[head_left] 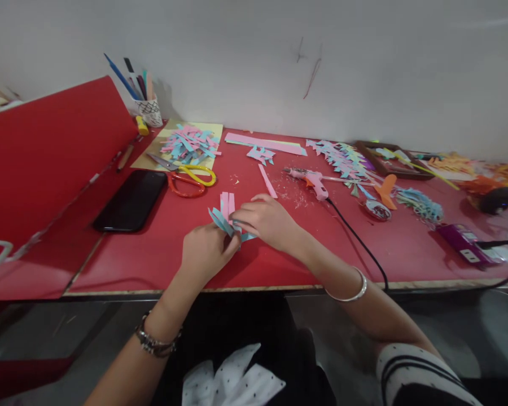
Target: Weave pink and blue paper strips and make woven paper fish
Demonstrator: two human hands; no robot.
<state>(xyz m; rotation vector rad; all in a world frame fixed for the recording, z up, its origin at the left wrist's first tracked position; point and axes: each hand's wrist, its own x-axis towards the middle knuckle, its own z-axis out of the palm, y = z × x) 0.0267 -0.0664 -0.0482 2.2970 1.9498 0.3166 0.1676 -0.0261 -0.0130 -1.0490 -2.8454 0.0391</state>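
Observation:
My left hand [205, 248] rests near the table's front, its fingers closed on a bunch of light blue paper strips [220, 220]. From the right, my right hand [273, 224] meets it, fingers bent and pressed onto the same strips; exactly what its fingertips pinch is hidden. Pink paper strips [227, 204] stick out just beyond the fingertips. A single folded pink strip [267, 181] lies farther back. Scissors [190, 175] with yellow and red handles lie beyond my left hand, close to a black phone [131, 201].
A pink glue gun [315, 181] lies right of centre, its cord running over the front edge. Cut paper pieces [190, 142] are heaped on a yellow sheet [214, 131]. A pen cup [149, 111] stands by the wall. A purple power strip [465, 243] sits at the right.

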